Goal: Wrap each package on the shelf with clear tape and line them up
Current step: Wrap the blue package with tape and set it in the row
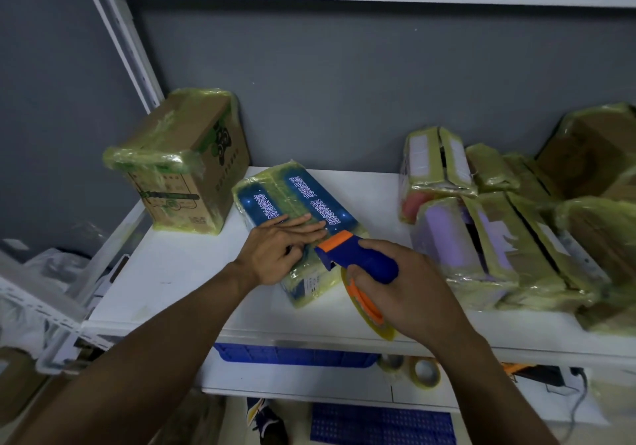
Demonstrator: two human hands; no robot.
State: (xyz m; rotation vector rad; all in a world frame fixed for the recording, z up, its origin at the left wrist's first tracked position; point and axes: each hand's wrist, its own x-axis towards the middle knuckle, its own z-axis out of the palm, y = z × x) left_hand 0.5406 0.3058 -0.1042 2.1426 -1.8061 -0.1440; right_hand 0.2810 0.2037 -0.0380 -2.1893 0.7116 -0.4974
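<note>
Grey wall backs the white shelf [192, 272], where the blue package [303, 186] lies slantwise at the middle, reaching toward the front edge. It is glossy with yellowish clear tape over printed white characters. The left hand [278, 248] lays straight fingers [303, 222] flat on its top. The right hand [406, 293] has its fingers clenched round the tape dispenser [364, 259], whose nose touches the package. Best to press down firmly, draw the strip taut and smooth out wrinkles.
</note>
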